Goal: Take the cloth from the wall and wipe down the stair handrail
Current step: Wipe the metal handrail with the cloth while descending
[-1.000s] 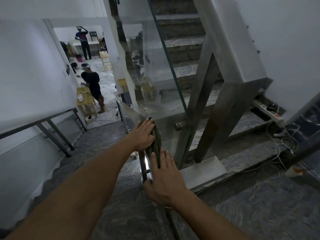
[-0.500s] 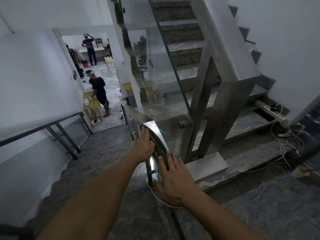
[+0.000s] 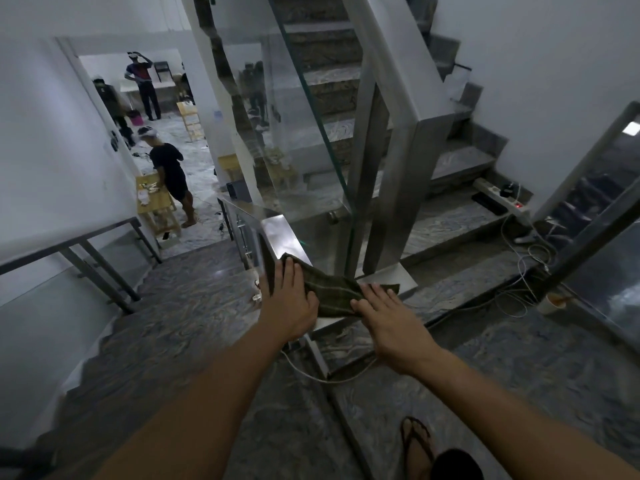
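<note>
Since before, your hands have spread the cloth (image 3: 332,292) wider along the handrail (image 3: 282,237); left hand (image 3: 291,303) and right hand (image 3: 388,317) press flat-fingered, so it could slide off.

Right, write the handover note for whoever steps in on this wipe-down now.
Left hand: flat, pressing the cloth's left end onto the handrail.
Right hand: flat on the cloth's right end.
Cloth: off the wall, stretched across the rail top between both hands.
Done: cloth fetched, wiping under way at the rail's near end.
Left: the rail running down the stairs; how much is already wiped cannot be told.
</note>
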The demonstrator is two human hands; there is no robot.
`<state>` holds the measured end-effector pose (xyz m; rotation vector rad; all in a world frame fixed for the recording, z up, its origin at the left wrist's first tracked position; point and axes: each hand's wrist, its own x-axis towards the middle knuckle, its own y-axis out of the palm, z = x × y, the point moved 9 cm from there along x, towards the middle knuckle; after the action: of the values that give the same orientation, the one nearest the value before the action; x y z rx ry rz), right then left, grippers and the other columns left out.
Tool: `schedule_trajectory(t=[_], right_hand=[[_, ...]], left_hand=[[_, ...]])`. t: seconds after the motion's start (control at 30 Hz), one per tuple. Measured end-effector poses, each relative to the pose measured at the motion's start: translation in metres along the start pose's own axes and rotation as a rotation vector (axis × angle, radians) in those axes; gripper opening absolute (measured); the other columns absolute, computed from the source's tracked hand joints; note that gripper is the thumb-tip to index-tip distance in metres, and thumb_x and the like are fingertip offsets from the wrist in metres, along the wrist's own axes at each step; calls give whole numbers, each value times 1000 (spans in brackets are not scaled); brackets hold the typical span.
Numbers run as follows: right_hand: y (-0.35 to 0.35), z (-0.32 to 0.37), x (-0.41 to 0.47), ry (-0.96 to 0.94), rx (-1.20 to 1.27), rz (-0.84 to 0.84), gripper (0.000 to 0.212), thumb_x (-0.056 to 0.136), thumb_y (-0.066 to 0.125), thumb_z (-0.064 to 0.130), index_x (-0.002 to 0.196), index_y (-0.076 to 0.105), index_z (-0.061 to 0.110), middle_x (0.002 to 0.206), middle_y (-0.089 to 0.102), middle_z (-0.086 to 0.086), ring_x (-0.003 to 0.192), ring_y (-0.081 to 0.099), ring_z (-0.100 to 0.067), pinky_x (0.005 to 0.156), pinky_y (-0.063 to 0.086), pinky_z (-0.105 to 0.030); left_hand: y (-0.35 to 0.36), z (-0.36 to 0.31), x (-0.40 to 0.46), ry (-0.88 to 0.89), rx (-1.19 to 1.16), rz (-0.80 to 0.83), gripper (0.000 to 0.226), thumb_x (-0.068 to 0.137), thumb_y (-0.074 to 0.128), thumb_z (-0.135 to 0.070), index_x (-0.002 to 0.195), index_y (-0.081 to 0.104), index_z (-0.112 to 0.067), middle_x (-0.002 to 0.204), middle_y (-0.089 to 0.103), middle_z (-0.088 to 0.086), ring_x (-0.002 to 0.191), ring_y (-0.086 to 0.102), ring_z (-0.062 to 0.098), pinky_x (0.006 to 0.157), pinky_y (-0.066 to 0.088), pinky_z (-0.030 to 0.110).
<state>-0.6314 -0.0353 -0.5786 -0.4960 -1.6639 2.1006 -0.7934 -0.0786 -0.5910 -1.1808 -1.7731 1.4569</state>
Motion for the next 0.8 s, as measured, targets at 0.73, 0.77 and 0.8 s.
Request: schedule_trajectory(t=[0.73, 0.77, 0.8], right_hand=[[-31, -92, 13, 15, 43, -80, 28, 81, 53, -6, 103, 53, 12, 134, 56, -11, 102, 62, -30, 71, 41, -28], [-30, -96, 14, 7, 45, -76, 27, 81, 53, -6, 101, 52, 13, 125, 61, -12, 94, 64, -31, 67, 40, -28], [-30, -102, 13, 22, 49, -74, 26, 82, 52, -4, 100, 52, 14, 116, 64, -12, 89, 65, -31, 66, 43, -29]], left_hand=[[35, -120, -27, 141, 286, -77, 54, 59, 83, -8, 106, 66, 10, 107, 67, 32, 102, 67, 42, 87, 55, 50], [36, -125, -24, 156, 287, -82, 58, 56, 86, -10, 106, 66, 9, 107, 68, 31, 101, 67, 41, 87, 55, 50], [40, -132, -21, 186, 291, -89, 59, 55, 87, -12, 107, 67, 8, 107, 68, 30, 101, 67, 39, 87, 55, 49]])
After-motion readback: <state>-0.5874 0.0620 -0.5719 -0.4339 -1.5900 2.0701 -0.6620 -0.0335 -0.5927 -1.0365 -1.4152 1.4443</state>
